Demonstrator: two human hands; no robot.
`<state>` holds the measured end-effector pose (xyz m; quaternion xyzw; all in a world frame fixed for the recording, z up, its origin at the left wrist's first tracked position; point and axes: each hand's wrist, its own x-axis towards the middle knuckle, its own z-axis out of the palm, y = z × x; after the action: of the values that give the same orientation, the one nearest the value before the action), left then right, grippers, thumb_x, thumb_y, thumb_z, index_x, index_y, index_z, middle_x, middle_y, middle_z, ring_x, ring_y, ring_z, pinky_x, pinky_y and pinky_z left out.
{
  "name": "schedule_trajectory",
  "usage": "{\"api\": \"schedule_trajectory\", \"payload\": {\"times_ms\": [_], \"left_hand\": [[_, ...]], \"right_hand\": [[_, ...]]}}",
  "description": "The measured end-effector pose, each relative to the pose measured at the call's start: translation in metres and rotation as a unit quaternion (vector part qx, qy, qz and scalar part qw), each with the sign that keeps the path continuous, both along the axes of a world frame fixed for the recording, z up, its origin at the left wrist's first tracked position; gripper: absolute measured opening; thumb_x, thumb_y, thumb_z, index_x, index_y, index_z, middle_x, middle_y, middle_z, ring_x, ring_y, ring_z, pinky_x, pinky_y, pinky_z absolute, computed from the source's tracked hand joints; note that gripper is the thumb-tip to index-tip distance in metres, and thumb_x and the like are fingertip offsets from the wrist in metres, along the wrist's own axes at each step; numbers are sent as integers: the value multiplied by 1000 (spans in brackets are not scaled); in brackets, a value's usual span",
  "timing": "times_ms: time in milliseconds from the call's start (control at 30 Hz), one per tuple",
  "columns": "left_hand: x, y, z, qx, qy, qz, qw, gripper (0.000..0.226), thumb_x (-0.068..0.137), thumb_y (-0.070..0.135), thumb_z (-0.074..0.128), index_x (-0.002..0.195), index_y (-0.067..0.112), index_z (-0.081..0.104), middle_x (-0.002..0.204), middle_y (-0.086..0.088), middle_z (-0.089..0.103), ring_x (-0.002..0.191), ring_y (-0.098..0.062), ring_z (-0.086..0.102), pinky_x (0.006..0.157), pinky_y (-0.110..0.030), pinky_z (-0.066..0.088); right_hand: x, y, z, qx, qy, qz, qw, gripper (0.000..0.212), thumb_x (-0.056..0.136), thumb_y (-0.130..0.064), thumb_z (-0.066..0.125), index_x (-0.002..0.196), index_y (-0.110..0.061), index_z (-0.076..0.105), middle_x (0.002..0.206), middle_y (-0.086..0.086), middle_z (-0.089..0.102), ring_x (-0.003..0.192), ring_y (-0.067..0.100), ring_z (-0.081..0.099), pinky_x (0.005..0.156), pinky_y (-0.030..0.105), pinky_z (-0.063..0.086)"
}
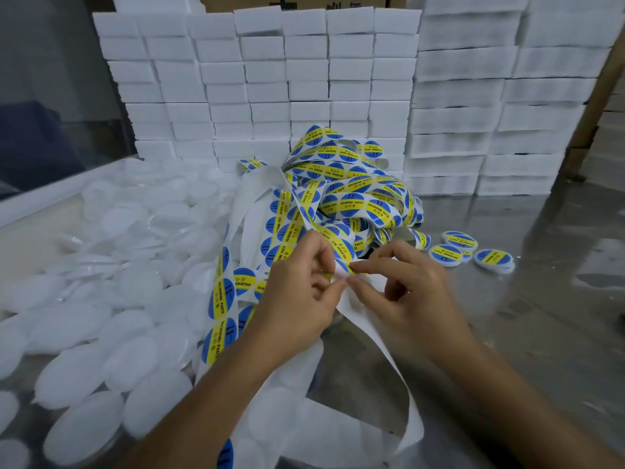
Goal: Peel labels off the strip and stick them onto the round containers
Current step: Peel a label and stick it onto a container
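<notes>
Both bare forearms are reaching in from the near edge, angling toward each other so the hands are meeting near the middle. The left hand (301, 282) is lying back-up, its fingers curled inward and its thumb pressing toward the fingertips in a pinch. The right hand (402, 282) is sitting just beside it, thumb and forefinger pinching together at the point where the two hands are touching, while its other fingers are bending loosely and spreading out to the far side.

Tangled blue-and-yellow label strip (341, 194) sits mid-table, plain white round containers (111, 299) piled left, 3 labelled round containers (470, 250) right, stacked white foam blocks (304, 79) behind.
</notes>
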<state>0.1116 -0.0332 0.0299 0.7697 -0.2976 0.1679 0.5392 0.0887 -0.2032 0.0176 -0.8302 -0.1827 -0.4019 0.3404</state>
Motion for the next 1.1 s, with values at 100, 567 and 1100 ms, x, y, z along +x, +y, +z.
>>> {"api": "schedule_trajectory", "payload": {"times_ms": [100,567,1100], "left_hand": [[-1,1,-1,51,-35,12,998,39,85,5,67,82,32,39,68,-5,48,49,-23,46,44,-33,41],[0,12,6,141,-129,90,977,28,80,25,76,94,25,53,72,9,55,60,-11,51,59,-35,52],[52,103,7,258,146,449,843,51,86,44,66,130,19,56,130,-13,56,121,-38,48,98,-48,38]], "right_hand": [[-3,2,2,-8,-12,-12,1000,7,81,-14,78,86,-19,78,79,-7,62,51,1,46,54,10,34],[3,-22,24,628,310,107,705,6,87,-18,69,82,-19,67,73,-6,66,39,3,38,38,14,33],[-4,-16,31,561,202,76,799,24,84,-6,72,105,-17,71,59,-10,62,45,3,47,44,15,41]]}}
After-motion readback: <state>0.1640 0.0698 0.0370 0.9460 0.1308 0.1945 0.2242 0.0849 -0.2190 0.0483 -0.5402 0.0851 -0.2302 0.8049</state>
